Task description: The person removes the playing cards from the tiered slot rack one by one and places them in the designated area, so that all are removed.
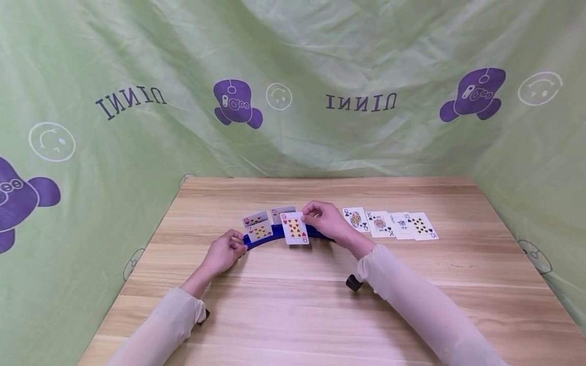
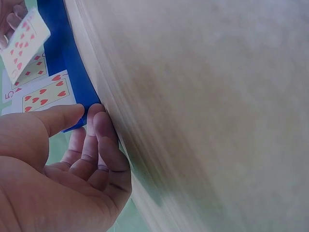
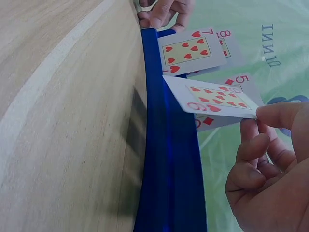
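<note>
A curved blue card holder (image 3: 159, 159) lies on the table. At its left end my left hand (image 1: 224, 252) grips it between thumb and fingers. The seven of hearts (image 3: 189, 52) stands in the holder near that hand, with the eight of hearts (image 1: 254, 219) behind it. Farther right, the five of diamonds (image 3: 246, 89) stands in the back part. My right hand (image 1: 327, 221) pinches the nine of hearts (image 1: 294, 229) by its upper right corner. That card is tilted, its lower edge close over the holder and its face partly covering the five in the right wrist view.
On the wooden table (image 1: 284, 305), right of the holder, lies an overlapping row of face-up cards: a queen (image 1: 355, 218), a king (image 1: 379, 223), a partly covered face card (image 1: 401, 223) and a black ten (image 1: 422, 226). Green printed cloth (image 1: 297, 147) hangs behind and beside the table.
</note>
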### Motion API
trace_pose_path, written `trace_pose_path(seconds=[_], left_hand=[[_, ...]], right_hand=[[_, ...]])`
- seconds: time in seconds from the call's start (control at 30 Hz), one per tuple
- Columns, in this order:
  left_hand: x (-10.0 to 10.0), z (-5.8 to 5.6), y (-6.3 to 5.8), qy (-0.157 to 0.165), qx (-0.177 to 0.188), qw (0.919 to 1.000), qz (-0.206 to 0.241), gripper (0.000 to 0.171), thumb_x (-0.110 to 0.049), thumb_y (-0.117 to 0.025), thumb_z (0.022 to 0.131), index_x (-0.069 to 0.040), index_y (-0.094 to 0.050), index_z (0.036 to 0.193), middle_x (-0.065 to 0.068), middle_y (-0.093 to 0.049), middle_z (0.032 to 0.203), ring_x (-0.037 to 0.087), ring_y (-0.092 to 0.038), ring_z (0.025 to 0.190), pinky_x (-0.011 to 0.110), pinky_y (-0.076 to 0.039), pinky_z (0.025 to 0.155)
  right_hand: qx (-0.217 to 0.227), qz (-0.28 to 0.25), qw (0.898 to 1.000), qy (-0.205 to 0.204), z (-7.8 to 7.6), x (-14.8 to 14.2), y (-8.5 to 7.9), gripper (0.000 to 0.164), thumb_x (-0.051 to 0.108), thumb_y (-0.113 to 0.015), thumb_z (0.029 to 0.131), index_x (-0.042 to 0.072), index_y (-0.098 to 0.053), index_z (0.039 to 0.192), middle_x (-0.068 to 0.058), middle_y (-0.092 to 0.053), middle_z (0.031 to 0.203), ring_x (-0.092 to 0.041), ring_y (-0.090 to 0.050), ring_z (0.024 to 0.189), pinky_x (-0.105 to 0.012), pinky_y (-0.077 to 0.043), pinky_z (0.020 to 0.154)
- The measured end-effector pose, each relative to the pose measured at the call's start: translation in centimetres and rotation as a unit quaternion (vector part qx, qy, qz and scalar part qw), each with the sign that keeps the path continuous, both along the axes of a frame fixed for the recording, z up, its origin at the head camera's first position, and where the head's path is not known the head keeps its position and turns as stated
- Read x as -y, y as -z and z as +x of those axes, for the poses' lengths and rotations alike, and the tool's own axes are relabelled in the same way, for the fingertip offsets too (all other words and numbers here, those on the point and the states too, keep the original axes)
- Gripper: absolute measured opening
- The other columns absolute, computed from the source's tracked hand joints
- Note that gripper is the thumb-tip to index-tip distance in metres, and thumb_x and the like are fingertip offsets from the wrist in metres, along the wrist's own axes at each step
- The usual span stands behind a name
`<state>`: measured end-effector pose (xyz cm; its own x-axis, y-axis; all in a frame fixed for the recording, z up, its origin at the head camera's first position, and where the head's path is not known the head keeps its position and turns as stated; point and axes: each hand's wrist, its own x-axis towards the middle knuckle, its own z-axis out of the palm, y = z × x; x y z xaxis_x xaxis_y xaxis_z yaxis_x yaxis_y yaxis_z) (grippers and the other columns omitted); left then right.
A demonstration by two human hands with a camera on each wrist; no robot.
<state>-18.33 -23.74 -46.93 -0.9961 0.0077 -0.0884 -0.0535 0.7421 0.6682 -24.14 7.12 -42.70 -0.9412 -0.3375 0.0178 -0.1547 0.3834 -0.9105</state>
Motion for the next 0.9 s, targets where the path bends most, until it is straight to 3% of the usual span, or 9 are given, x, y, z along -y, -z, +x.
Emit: trace_pose_path(seconds=[0.33,0.57,0.9], left_hand=[[0.0,0.0,0.1,-0.004,0.01,0.9999,0.003,0.026,-0.01,-0.069,0.091,-0.004,-0.059,0.114,0.011,-0.075,0.09,0.013,-0.061,0.068,0.028,-0.046,0.064],[0.0,0.0,0.0,-0.004,0.01,0.9999,0.001,0.026,-0.01,-0.069,0.09,-0.004,-0.059,0.114,0.011,-0.075,0.09,0.013,-0.061,0.067,0.028,-0.046,0.063],[0.0,0.0,-0.1,-0.005,0.01,0.9999,0.001,0.026,-0.01,-0.069,0.091,-0.004,-0.059,0.114,0.012,-0.075,0.09,0.013,-0.061,0.067,0.028,-0.046,0.063]], right_hand=[[0.008,0.001,1.0,-0.006,0.4,-1.3,0.0,0.016,0.014,-0.069,0.091,0.007,-0.066,0.105,-0.007,-0.066,0.094,-0.018,-0.061,0.088,-0.027,-0.048,0.077],[0.036,-0.019,0.999,0.008,0.3,-2.4,0.2,0.016,0.015,-0.068,0.092,0.007,-0.066,0.105,-0.004,-0.065,0.088,-0.035,-0.06,0.083,-0.023,-0.045,0.062],[0.03,-0.024,0.999,0.02,0.5,-4.2,-0.3,0.017,0.014,-0.067,0.092,0.003,-0.065,0.105,0.0,-0.062,0.08,-0.012,-0.05,0.066,-0.024,-0.043,0.059]])
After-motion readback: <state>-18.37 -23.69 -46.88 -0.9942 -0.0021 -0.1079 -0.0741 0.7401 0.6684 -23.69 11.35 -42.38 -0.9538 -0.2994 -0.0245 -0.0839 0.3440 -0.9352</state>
